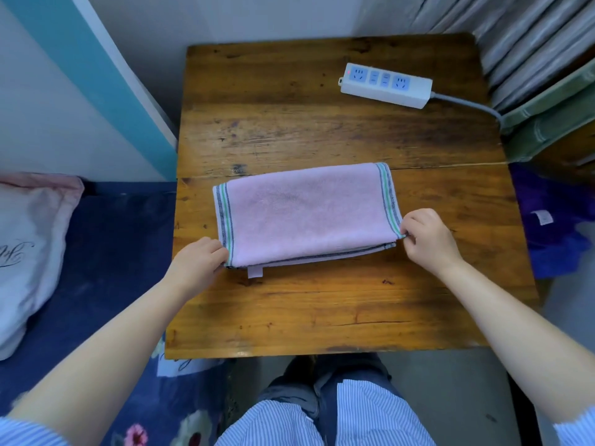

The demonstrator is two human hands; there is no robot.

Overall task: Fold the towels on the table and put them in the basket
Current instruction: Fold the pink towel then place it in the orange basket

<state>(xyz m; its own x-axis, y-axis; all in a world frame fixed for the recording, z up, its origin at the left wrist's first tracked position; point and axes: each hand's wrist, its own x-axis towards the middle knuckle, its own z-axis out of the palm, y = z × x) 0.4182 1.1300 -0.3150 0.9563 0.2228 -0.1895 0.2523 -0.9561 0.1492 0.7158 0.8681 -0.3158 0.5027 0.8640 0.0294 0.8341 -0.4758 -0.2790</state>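
Wooden surface [289, 304] carries a folded pink towel [306, 214] lying flat between both hands, left hand [199, 263] pinching its near-left corner, right hand [428, 236] pinching its near-right corner, power strip [386, 85] well beyond the right grip.

Person seen from above: 2 bare forearms ending in the left hand [198, 262] and right hand [429, 241]; short sleeves [29, 431] of a blue-and-white pinstriped shirt [273, 426], its hem over dark blue trousers [325, 381].
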